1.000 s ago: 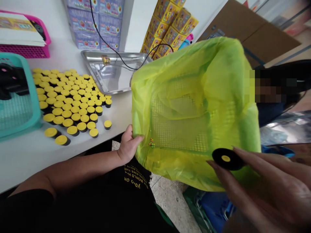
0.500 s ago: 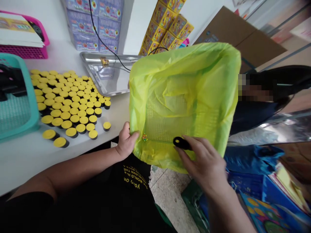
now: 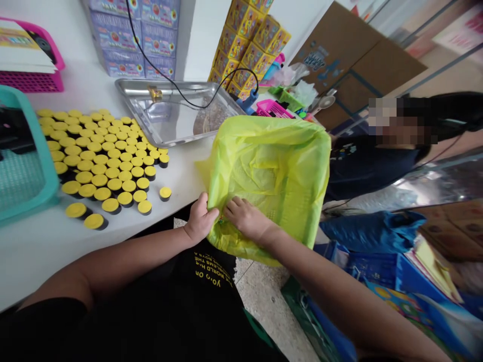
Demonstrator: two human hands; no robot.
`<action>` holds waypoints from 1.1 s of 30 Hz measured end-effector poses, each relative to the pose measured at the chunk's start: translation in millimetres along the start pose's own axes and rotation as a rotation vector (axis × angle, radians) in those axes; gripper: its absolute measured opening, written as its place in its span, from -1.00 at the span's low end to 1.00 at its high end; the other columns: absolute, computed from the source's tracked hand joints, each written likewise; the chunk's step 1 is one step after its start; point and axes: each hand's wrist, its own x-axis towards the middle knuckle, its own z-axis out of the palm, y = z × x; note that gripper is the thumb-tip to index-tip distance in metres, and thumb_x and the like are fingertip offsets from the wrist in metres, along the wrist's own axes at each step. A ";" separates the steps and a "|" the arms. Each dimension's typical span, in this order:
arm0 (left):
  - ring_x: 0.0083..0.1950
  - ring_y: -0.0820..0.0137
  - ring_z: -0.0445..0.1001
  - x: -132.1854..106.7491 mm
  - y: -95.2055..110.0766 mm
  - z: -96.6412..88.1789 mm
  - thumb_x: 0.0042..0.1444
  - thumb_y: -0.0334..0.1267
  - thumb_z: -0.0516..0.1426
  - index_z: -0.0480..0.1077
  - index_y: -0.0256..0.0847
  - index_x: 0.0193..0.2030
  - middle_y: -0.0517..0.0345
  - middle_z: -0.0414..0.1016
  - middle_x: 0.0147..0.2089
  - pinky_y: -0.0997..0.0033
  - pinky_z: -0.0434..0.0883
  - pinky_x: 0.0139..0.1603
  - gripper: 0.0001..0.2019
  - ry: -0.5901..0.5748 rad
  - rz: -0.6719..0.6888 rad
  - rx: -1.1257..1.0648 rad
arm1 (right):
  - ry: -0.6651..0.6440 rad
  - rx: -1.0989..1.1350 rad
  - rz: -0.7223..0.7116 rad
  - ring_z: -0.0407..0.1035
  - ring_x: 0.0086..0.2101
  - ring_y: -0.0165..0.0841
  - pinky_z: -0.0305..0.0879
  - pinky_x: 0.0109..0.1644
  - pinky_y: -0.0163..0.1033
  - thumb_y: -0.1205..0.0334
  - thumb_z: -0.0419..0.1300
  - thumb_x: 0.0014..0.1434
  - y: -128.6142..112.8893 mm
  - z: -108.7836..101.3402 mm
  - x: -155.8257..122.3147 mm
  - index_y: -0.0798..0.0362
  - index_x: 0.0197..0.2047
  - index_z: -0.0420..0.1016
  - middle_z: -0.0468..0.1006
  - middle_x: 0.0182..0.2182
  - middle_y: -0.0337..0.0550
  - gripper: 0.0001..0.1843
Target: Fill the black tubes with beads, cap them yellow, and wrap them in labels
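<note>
My left hand (image 3: 199, 219) is closed on the near-left rim of a basket (image 3: 269, 176) lined with a thin yellow-green plastic bag. Its thumb lies over the bag's edge. The basket is tilted towards me, beyond the table's front edge. Inside it, my right hand (image 3: 245, 217) reaches down to the near-left corner with its fingers curled. A few small coloured beads (image 3: 222, 218) show beside those fingertips, partly covered. Whatever the right fingers hold is hidden behind the hand; the black piece with a hole seen earlier does not show now.
Many small black pots with yellow lids (image 3: 109, 166) stand on the white table (image 3: 181, 173) at left, beside a teal basket (image 3: 47, 171). Behind lies a metal tray (image 3: 181, 113) with a cable (image 3: 166, 75) across it. Another person (image 3: 362, 166) is at the right.
My right hand has moved left and down into the basket's near-left corner, and its black piece has gone from sight. The basket appears lower and further from my face.
</note>
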 end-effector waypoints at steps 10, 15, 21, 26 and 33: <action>-0.39 0.43 0.17 -2.9 -8.3 -0.7 -0.05 -0.36 0.05 0.07 -0.12 -0.37 0.32 0.14 -0.45 0.39 0.18 -0.32 -0.83 -0.095 0.012 0.093 | -0.021 0.272 -0.034 0.32 -0.18 -0.21 0.40 -0.09 -0.12 0.44 0.05 0.32 -27.2 32.7 -11.7 0.13 -0.21 0.48 0.46 -0.20 0.00 -0.81; -0.42 0.44 0.11 -6.7 -7.0 -2.8 -0.05 -0.36 0.06 -0.01 -0.11 -0.42 0.34 0.07 -0.48 0.40 0.13 -0.36 -0.77 -0.184 0.001 0.222 | 0.149 0.679 0.248 0.36 -0.12 -0.22 0.40 0.02 -0.12 0.46 0.09 0.24 -52.0 55.8 -20.4 0.08 -0.13 0.49 0.48 -0.17 -0.02 -0.79; -0.44 0.44 0.11 0.1 10.5 3.6 -0.03 -0.41 0.07 -0.04 -0.11 -0.45 0.35 0.06 -0.52 0.38 0.05 -0.39 -0.73 -0.314 -0.065 0.455 | 0.425 1.232 0.376 0.42 -0.16 -0.27 0.41 -0.02 -0.17 0.47 0.15 0.12 -72.1 67.8 -26.6 0.04 -0.15 0.55 0.49 -0.17 -0.09 -0.73; -0.49 0.44 0.06 4.5 29.4 8.4 -0.06 -0.44 0.09 -0.07 -0.11 -0.46 0.36 0.01 -0.55 0.37 0.00 -0.42 -0.68 -0.444 -0.030 0.615 | 0.489 1.646 0.568 0.40 -0.34 -0.38 0.36 -0.26 -0.29 0.34 0.31 0.01 -87.5 76.5 -31.7 0.04 -0.27 0.56 0.49 -0.34 -0.23 -0.85; -0.46 0.45 0.15 1.8 39.3 1.5 0.03 -0.33 0.08 0.00 -0.12 -0.42 0.35 0.11 -0.50 0.41 0.10 -0.40 -0.77 -0.457 0.085 0.597 | 0.614 2.050 0.751 0.49 -0.30 -0.36 0.45 -0.15 -0.20 0.21 0.50 -0.12 -88.5 72.9 -49.5 0.01 -0.19 0.53 0.60 -0.30 -0.24 -0.61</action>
